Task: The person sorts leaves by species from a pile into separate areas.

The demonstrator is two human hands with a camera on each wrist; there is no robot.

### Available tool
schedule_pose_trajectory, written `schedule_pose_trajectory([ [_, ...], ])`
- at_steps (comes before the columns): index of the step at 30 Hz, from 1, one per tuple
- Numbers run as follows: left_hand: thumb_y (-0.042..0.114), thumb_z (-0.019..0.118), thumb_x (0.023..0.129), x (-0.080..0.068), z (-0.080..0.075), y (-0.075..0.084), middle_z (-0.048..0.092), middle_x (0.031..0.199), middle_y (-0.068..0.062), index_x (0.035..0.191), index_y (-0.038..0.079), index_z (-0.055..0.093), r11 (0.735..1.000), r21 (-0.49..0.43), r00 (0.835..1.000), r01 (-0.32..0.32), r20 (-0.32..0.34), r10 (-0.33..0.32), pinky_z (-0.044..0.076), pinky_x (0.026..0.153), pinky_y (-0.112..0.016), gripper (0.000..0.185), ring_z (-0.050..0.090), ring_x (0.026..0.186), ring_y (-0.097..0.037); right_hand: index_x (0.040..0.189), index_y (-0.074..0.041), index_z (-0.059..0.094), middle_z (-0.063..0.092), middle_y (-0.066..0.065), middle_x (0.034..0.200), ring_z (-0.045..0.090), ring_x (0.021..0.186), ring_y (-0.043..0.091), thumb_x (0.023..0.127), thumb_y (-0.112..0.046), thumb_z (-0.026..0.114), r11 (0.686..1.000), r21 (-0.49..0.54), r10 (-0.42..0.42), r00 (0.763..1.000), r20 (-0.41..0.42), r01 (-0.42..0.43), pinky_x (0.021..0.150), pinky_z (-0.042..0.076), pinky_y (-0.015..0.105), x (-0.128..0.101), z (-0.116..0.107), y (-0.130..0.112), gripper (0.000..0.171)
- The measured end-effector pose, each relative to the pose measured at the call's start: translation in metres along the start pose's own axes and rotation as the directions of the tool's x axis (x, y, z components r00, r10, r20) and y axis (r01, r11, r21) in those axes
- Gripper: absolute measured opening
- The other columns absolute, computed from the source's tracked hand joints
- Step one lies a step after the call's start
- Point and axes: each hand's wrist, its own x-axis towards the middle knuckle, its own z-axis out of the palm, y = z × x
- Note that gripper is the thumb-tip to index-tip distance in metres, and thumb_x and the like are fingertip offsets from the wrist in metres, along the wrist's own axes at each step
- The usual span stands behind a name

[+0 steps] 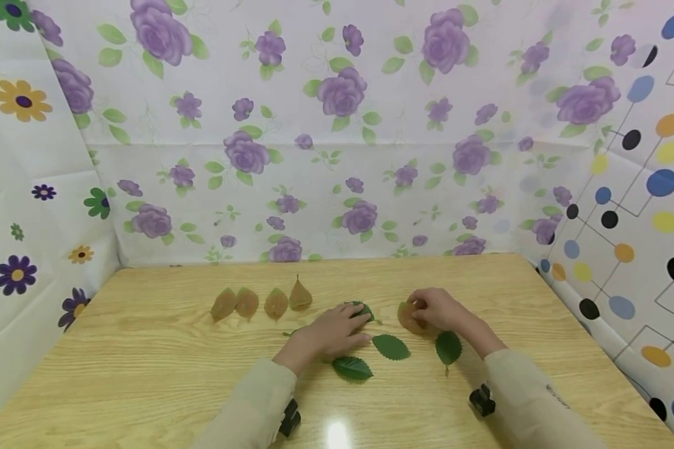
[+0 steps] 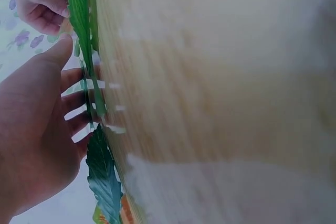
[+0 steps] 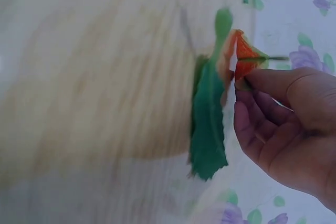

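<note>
Palm down and low over the wooden table (image 1: 146,374), the left hand (image 1: 332,330) lies with its fingers long, straight and a little spread, the thumb held out to the side. Its fingertips cover part of a dark green leaf (image 1: 363,309), and nothing is gripped; whether they press on that leaf or just skim it, I cannot tell. A thin stem (image 1: 288,333) pokes out on the outer side of this hand, its other end hidden from the head view.

The right hand (image 1: 435,308) bends inward over the table with its fingers curled — thumb and fingertips pinch an orange leaf (image 3: 250,59), whose stem points away from the table in the right wrist view. Another orange leaf appears just behind it there, though the blur makes their overlap hard to read.

Between the hands rests a serrated green leaf (image 1: 390,347); a second green leaf (image 1: 352,368) is nearer the person, beside the left thumb, and a third green leaf (image 1: 448,347) sits just below the right wrist, stem toward the person. Farther back, on the left, four reddish-brown leaves (image 1: 276,304) form a row, the rightmost with its stem upward. Both forearms wear beige sleeves (image 1: 258,399) — black devices (image 1: 482,400) show beneath them.
</note>
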Motion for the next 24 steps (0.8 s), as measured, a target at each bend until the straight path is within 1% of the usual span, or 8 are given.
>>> schedule_pose_trajectory([
  [4,0.044,0.040,0.103,-0.001,-0.002,0.000,0.030,0.154,-0.012,0.149,0.011,0.039,1.000,-0.007,1.000,0.005,0.000,-0.005,0.026,0.112,-0.047,0.056,0.026,0.141,-0.033,0.107,0.000,0.063,0.066,0.003,0.090,0.063,0.086,0.021,0.090,-0.002,0.067,0.997,0.061,0.038,0.999,-0.011,-0.037,0.076,0.053,0.038,0.008,-0.001,-0.004,0.018],
  [11,0.045,0.040,0.103,-0.001,-0.001,-0.003,0.033,0.153,-0.011,0.148,0.012,0.040,1.000,-0.010,1.000,0.012,-0.013,-0.012,0.027,0.112,-0.046,0.055,0.028,0.140,-0.033,0.112,0.005,0.064,0.069,0.008,0.091,0.065,0.085,0.023,0.092,-0.003,0.064,0.989,0.150,0.027,0.997,-0.066,-0.017,0.075,0.055,0.039,0.027,-0.005,-0.017,0.022],
  [13,0.045,0.039,0.103,-0.001,0.000,-0.005,0.033,0.153,-0.011,0.148,0.013,0.040,1.000,-0.013,1.000,0.015,-0.014,-0.015,0.026,0.112,-0.046,0.055,0.027,0.140,-0.033,0.116,0.005,0.063,0.069,0.009,0.092,0.065,0.084,0.022,0.093,-0.005,0.062,0.978,0.204,0.050,0.996,-0.078,-0.034,0.075,0.055,0.039,0.033,-0.006,-0.023,0.024],
  [14,0.045,0.039,0.103,-0.001,0.001,-0.005,0.032,0.153,-0.010,0.148,0.013,0.040,1.000,-0.016,1.000,0.016,-0.014,-0.016,0.026,0.112,-0.046,0.055,0.027,0.140,-0.033,0.118,0.005,0.063,0.069,0.009,0.093,0.065,0.084,0.022,0.094,-0.006,0.061,0.969,0.243,0.066,0.995,-0.081,-0.045,0.076,0.055,0.040,0.037,-0.006,-0.025,0.026],
  [16,0.045,0.039,0.103,-0.001,0.001,-0.006,0.033,0.153,-0.010,0.148,0.013,0.041,1.000,-0.014,1.000,0.013,-0.019,-0.013,0.026,0.112,-0.046,0.055,0.028,0.140,-0.033,0.122,0.005,0.060,0.069,0.011,0.097,0.065,0.086,0.023,0.096,-0.009,0.060,0.940,0.334,0.097,0.992,-0.082,-0.064,0.078,0.056,0.042,0.044,-0.005,-0.031,0.029],
  [20,0.044,0.040,0.103,0.000,0.001,-0.006,0.036,0.152,-0.011,0.146,0.013,0.043,1.000,-0.013,1.000,0.005,-0.027,-0.005,0.028,0.111,-0.046,0.053,0.031,0.139,-0.034,0.128,0.006,0.055,0.066,0.017,0.108,0.064,0.096,0.027,0.098,-0.011,0.056,0.857,0.505,0.147,0.988,-0.058,-0.098,0.086,0.053,0.044,0.061,-0.002,-0.044,0.034],
  [22,0.043,0.041,0.103,0.000,0.000,-0.005,0.037,0.151,-0.011,0.145,0.012,0.045,1.000,-0.019,1.000,-0.003,-0.029,0.002,0.029,0.111,-0.047,0.052,0.032,0.138,-0.033,0.129,0.007,0.054,0.065,0.018,0.110,0.063,0.099,0.028,0.098,-0.010,0.056,0.820,0.561,0.163,0.986,-0.040,-0.113,0.088,0.052,0.044,0.071,0.001,-0.051,0.035],
  [24,0.042,0.040,0.104,0.002,-0.001,-0.005,0.037,0.151,-0.011,0.145,0.012,0.045,1.000,-0.025,1.000,-0.007,-0.022,0.007,0.029,0.111,-0.046,0.052,0.032,0.138,-0.032,0.129,0.006,0.055,0.065,0.017,0.110,0.063,0.100,0.027,0.098,-0.010,0.057,0.797,0.590,0.177,0.984,-0.024,-0.129,0.089,0.051,0.044,0.081,0.005,-0.059,0.035],
])
